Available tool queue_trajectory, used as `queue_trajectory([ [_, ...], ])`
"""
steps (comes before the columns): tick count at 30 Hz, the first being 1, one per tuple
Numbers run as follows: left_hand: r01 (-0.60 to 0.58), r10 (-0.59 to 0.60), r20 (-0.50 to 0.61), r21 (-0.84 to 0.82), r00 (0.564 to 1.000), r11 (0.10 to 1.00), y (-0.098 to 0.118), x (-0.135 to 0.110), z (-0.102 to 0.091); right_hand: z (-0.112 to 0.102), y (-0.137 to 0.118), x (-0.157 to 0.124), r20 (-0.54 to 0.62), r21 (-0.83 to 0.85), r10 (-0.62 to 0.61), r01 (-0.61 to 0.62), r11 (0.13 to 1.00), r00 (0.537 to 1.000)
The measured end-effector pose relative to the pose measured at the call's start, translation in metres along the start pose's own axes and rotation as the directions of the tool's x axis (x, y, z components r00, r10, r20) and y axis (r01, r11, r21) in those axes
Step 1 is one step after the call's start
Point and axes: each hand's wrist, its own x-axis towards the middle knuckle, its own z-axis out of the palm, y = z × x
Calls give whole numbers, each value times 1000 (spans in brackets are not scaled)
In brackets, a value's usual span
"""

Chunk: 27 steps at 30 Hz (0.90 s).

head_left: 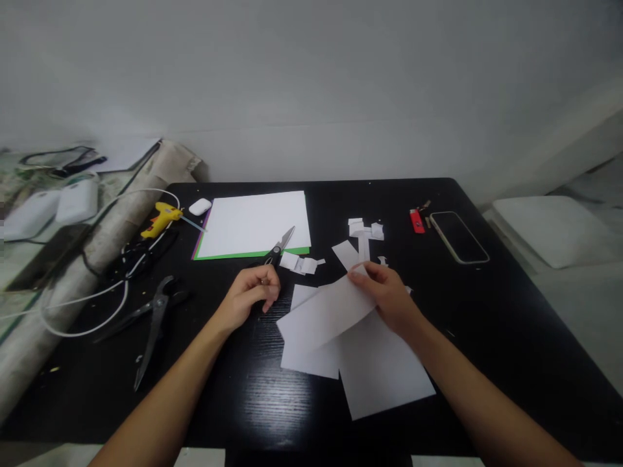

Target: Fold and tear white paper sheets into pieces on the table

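My right hand (392,295) pinches a white paper strip (326,314) between thumb and fingers near its upper right end. The strip slants down to the left, above other white paper pieces (384,370) on the table. My left hand (253,292) is closed, its fingers curled in; what they hold, if anything, cannot be made out. Just beyond its knuckles lie black-handled scissors (280,248), blades pointing up and right, the handles partly hidden. Small folded white paper pieces (299,263) lie beside the scissors, and more folded paper (364,237) lies beyond my right hand.
A stack of coloured and white sheets (253,220) lies at the back of the black table (224,402). On the left are a yellow glue gun (160,219), a white cable (87,334) and pliers (158,308). A red lighter (417,221) and phone (458,238) lie right.
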Motion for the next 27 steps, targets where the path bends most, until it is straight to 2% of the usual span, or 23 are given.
queue_trajectory([
  [3, 11, -12, 33, 40, 999, 999, 1, -1, 8, 9, 5, -6, 141, -49, -19, 26, 998, 990],
  [6, 64, -73, 119, 79, 990, 995, 2, -4, 19, 18, 11, -11, 206, -128, -65, 92, 987, 976],
  [10, 127, -160, 225, 152, 961, 980, 4, -7, 36, 26, 17, -17, 211, -225, -149, 196, 954, 966],
  [17, 131, -183, 220, 233, 958, 964, 1, -7, 46, 31, 19, -19, 201, -287, -192, 245, 926, 961],
  [22, 143, -212, 262, 258, 942, 955, 1, -7, 43, 25, 19, -15, 294, -336, -74, 176, 925, 953],
  [27, 114, -223, 377, 289, 899, 950, -3, -9, 42, 24, 17, -18, 424, -329, -3, 157, 931, 905],
])
